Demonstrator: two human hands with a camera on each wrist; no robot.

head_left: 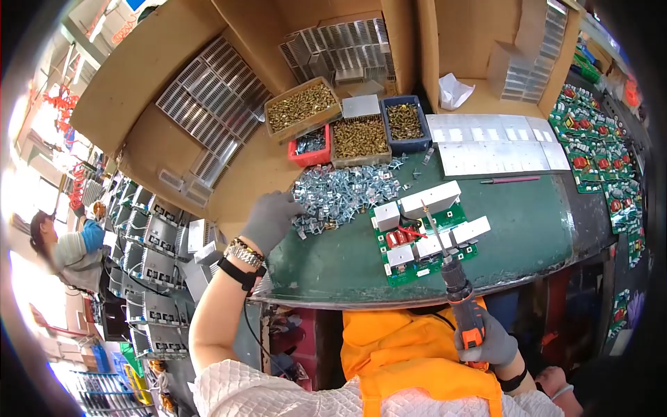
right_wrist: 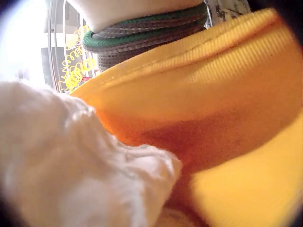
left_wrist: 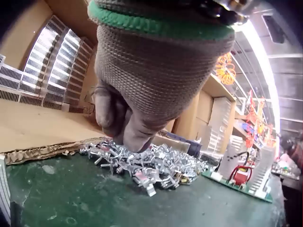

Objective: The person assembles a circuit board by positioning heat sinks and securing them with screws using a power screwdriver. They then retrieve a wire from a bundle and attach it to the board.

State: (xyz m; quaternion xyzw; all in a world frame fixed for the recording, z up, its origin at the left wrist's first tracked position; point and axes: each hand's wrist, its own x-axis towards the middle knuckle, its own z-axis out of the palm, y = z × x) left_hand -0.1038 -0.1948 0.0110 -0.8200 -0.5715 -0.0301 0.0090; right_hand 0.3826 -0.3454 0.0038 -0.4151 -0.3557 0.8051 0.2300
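Gripped the driver (head_left: 457, 286) by its handle (head_left: 473, 333) in the right hand (head_left: 497, 343), across the front edge of the bench (head_left: 326, 278), with its bit (head_left: 433, 228) over the board (head_left: 455, 214). Judged it heavy and rigid, best held there. Held the left hand (head_left: 272, 217) with bent fingers at the clips (head_left: 340, 197), toward the bench's left edge; could not tell whether pinching one. Judged the clips light, hard and slippery, best pinched singly.
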